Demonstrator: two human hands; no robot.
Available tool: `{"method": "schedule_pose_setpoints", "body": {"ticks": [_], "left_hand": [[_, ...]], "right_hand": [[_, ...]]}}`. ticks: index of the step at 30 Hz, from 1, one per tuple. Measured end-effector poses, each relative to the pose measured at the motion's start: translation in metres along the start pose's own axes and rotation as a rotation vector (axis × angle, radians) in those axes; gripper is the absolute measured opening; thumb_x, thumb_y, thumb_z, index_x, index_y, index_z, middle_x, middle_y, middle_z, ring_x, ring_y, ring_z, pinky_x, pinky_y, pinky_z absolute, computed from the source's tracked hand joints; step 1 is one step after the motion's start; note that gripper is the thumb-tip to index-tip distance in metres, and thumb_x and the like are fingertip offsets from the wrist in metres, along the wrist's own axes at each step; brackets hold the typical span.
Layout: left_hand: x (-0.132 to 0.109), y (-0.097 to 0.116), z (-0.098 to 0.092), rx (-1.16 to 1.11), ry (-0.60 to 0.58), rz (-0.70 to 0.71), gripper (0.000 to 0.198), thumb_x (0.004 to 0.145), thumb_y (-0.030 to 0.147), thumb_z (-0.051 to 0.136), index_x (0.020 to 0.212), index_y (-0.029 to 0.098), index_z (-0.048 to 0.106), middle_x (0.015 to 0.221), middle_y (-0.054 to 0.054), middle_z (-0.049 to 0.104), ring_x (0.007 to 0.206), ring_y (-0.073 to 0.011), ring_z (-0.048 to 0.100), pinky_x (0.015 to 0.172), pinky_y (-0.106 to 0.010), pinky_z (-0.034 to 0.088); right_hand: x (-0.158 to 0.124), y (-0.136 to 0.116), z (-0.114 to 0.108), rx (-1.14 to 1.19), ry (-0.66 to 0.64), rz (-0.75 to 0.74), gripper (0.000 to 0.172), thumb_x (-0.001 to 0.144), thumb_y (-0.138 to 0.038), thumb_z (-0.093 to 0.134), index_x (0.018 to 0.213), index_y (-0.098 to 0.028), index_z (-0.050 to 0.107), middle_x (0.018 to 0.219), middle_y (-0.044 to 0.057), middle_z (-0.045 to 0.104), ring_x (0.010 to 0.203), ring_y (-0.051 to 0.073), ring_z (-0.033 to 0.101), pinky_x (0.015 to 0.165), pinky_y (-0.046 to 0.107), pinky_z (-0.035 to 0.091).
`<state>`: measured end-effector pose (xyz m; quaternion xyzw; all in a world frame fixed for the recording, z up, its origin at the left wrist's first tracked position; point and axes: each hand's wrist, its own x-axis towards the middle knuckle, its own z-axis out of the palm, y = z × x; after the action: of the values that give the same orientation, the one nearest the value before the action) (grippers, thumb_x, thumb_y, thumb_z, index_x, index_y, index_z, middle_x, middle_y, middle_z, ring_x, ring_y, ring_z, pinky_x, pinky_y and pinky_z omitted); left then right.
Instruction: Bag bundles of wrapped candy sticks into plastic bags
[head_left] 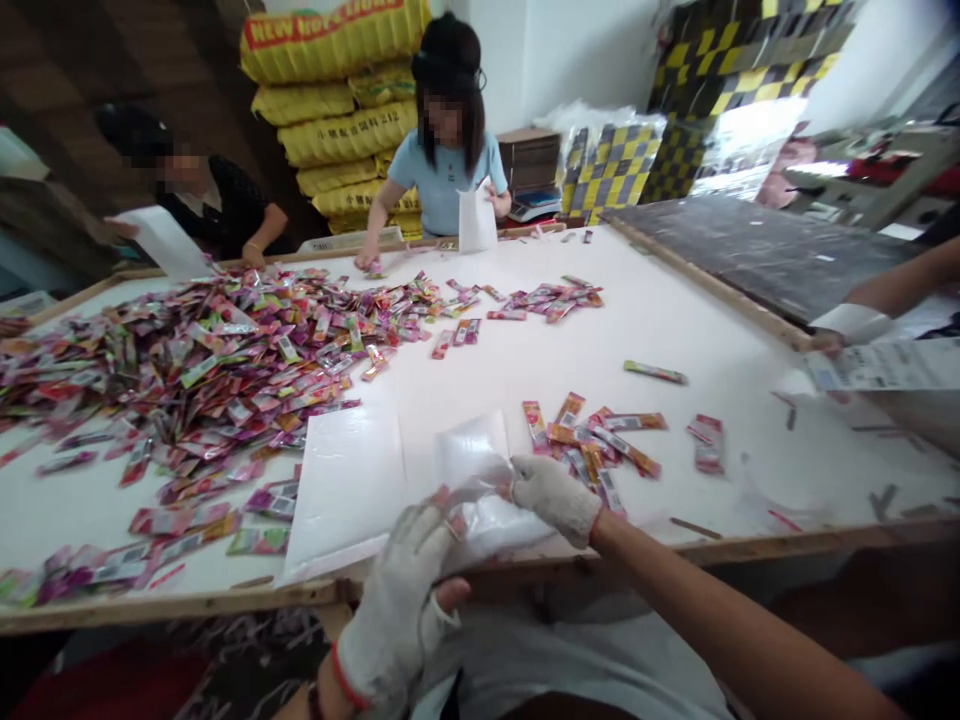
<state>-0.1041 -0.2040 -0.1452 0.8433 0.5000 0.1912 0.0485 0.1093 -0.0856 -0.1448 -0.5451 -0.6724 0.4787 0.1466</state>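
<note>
Both my hands wear white knit gloves. My left hand (401, 600) grips the near edge of a clear plastic bag (476, 480) that lies at the table's front edge. My right hand (551, 495) pinches the bag's other side, and a few small packets show through the plastic between my fingers. A small cluster of colourful candy sachets (592, 440) lies just right of my right hand. A stack of flat white bags (345, 485) rests left of the clear bag.
A big heap of sachets (202, 360) covers the left of the white table (675, 330). Two people work at the far side, each with a white bag (476, 220). Another person's arm (892, 290) reaches in from the right. Yellow sacks (337, 90) are stacked behind.
</note>
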Motion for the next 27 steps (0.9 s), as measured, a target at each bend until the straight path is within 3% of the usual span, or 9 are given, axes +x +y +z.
{"method": "schedule_pose_setpoints", "body": {"ticks": [3,5,7,10,14,17,20,23,27], "left_hand": [[0.035,-0.021,-0.007,-0.115,0.173,-0.139,0.032,0.092,0.03,0.043,0.119,0.016,0.053,0.125,-0.013,0.055,0.118,-0.0201,0.052,0.097,-0.034,0.046],[0.071,-0.026,-0.002,-0.188,0.175,-0.13,0.023,0.09,0.022,0.046,0.109,0.017,0.058,0.116,-0.01,0.06,0.109,-0.017,0.057,0.094,-0.029,0.047],[0.114,-0.017,0.011,-0.272,0.088,-0.051,0.019,0.088,0.017,0.045,0.1,0.017,0.06,0.107,-0.007,0.063,0.1,-0.0153,0.059,0.089,-0.026,0.048],[0.182,0.015,0.039,-0.3,-0.151,0.067,0.02,0.086,0.012,0.044,0.091,0.017,0.062,0.095,-0.005,0.065,0.088,-0.0142,0.061,0.082,-0.024,0.048],[0.247,0.055,0.076,-0.125,-0.462,0.059,0.019,0.081,0.013,0.048,0.094,0.015,0.062,0.103,-0.011,0.064,0.097,-0.0215,0.061,0.084,-0.03,0.048],[0.258,0.059,0.088,-0.083,-0.533,-0.038,0.018,0.076,0.015,0.054,0.091,0.013,0.064,0.097,-0.015,0.066,0.091,-0.0274,0.063,0.077,-0.036,0.049],[0.25,0.041,0.081,-0.096,-0.524,-0.133,0.014,0.074,0.022,0.056,0.084,0.016,0.064,0.092,-0.012,0.067,0.086,-0.0245,0.063,0.072,-0.032,0.048],[0.242,0.013,0.063,-0.123,-0.481,-0.242,0.011,0.074,0.021,0.056,0.081,0.016,0.062,0.085,-0.007,0.067,0.078,-0.0181,0.061,0.065,-0.025,0.045],[0.243,-0.013,0.044,-0.182,-0.435,-0.375,0.026,0.074,0.018,0.055,0.1,0.017,0.058,0.081,-0.003,0.066,0.067,-0.0121,0.057,0.058,-0.02,0.041]], "right_hand": [[-0.002,-0.004,-0.054,0.346,0.229,-0.074,0.017,0.076,-0.031,0.058,0.085,-0.017,0.059,0.067,-0.002,0.056,0.055,0.01,0.047,0.046,0.019,0.034],[-0.007,0.003,-0.096,0.615,0.391,-0.171,0.033,0.075,-0.039,0.06,0.102,-0.02,0.056,0.08,0.0,0.06,0.062,0.012,0.053,0.051,0.021,0.041],[-0.012,0.019,-0.129,0.676,0.49,-0.202,0.044,0.075,-0.044,0.06,0.112,-0.023,0.05,0.091,0.002,0.062,0.07,0.015,0.058,0.056,0.025,0.046],[-0.013,0.056,-0.148,0.329,0.544,-0.127,0.027,0.076,-0.035,0.057,0.099,-0.02,0.054,0.088,0.004,0.063,0.075,0.018,0.06,0.065,0.029,0.049],[-0.008,0.101,-0.13,-0.403,0.426,0.08,0.012,0.078,-0.022,0.054,0.087,-0.017,0.061,0.084,0.007,0.064,0.078,0.02,0.057,0.071,0.03,0.043],[-0.007,0.118,-0.116,-0.646,0.327,0.147,0.008,0.074,-0.015,0.057,0.081,-0.015,0.062,0.084,0.008,0.063,0.079,0.021,0.056,0.069,0.029,0.039],[-0.013,0.128,-0.119,-0.584,0.334,0.082,0.008,0.074,-0.011,0.053,0.073,-0.016,0.059,0.082,0.008,0.062,0.081,0.021,0.055,0.072,0.028,0.039],[-0.015,0.135,-0.137,-0.442,0.41,0.092,0.021,0.083,-0.013,0.044,0.096,-0.016,0.059,0.084,0.008,0.064,0.079,0.02,0.058,0.069,0.027,0.041],[0.001,0.136,-0.161,-0.497,0.409,0.052,0.038,0.087,-0.015,0.038,0.124,-0.011,0.049,0.106,0.016,0.064,0.094,0.023,0.061,0.078,0.029,0.044]]}}
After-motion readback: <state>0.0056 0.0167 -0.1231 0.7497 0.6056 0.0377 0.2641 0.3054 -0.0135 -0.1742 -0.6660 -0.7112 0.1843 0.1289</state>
